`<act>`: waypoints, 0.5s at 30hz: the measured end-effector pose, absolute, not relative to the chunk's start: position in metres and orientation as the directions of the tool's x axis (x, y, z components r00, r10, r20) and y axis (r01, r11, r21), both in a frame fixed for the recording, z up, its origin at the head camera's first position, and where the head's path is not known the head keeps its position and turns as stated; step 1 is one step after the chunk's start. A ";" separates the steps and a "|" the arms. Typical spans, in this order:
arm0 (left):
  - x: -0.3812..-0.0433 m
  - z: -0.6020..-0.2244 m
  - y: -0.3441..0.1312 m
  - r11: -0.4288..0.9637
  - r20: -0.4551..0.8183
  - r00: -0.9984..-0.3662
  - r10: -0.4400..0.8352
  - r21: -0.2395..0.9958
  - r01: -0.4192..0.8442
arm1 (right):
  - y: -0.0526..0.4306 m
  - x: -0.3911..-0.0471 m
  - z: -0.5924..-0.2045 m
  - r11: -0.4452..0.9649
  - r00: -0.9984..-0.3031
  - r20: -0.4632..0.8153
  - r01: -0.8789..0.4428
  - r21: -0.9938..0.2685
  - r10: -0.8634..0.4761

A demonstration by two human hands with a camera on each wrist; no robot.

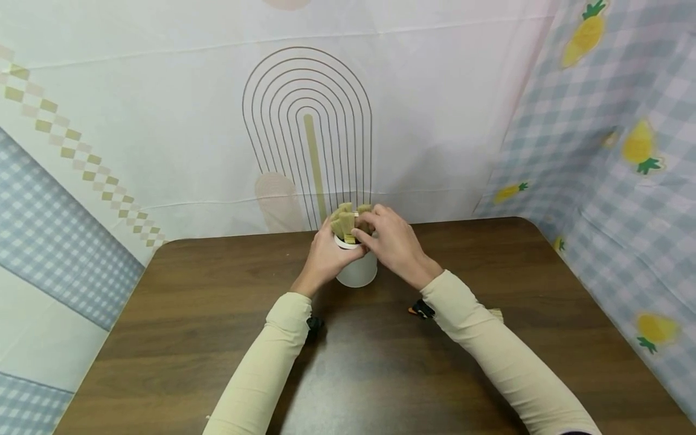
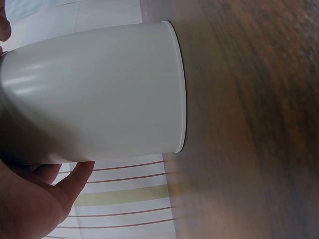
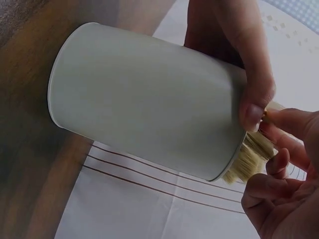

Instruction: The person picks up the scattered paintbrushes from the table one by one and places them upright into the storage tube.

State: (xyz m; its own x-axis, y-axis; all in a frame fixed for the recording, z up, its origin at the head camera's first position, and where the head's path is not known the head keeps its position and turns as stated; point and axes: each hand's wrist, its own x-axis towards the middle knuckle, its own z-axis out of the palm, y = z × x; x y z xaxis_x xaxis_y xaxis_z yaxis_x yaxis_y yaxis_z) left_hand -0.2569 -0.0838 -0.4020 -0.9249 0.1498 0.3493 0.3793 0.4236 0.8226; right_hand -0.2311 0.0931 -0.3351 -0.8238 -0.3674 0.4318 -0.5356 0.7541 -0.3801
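A pale grey-white canister [image 1: 356,275] stands upright on the table, with several tan-bristled brushes [image 1: 344,222] sticking bristles-up from its mouth. Around its upper part curls my left hand [image 1: 326,251], gripping the wall just below the rim, the thumb [image 3: 253,110] lying across the near side. Over the mouth, my right hand [image 1: 396,240] pinches one of the brushes between thumb and fingertips. Bristles [image 3: 246,162] show beyond the rim in the right wrist view, partly hidden by the fingers. The left wrist view shows the canister's base [image 2: 180,89] at the tabletop.
The brown wooden table [image 1: 217,338] reaches back to a patterned cloth wall [image 1: 435,121]. A small tan thing [image 1: 496,314] lies on the table, mostly hidden behind the right sleeve [image 1: 478,332]. Dark devices sit on both wrists.
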 end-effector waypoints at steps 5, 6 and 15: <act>-0.256 -0.401 -0.084 0.443 0.330 -0.933 0.140 0.822 0.357 | 0.086 -0.228 -0.334 0.808 -0.823 0.418 -0.519 -0.279 -0.384; -0.256 -0.401 -0.084 0.447 0.326 -0.935 0.137 0.823 0.352 | 0.084 -0.227 -0.333 0.820 -0.823 0.413 -0.514 -0.252 -0.390; -0.257 -0.401 -0.084 0.445 0.333 -0.934 0.129 0.822 0.355 | 0.095 -0.215 -0.319 0.818 -0.828 0.355 -0.527 -0.228 -0.435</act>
State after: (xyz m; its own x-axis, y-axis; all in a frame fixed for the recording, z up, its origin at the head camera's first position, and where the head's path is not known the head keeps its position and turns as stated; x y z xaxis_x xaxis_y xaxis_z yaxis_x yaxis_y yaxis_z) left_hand -0.2570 -0.0837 -0.4012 -0.9341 0.1288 0.3330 0.3546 0.4449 0.8224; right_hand -0.2151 0.0949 -0.3192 -0.8278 -0.4346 0.3547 -0.5274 0.8183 -0.2283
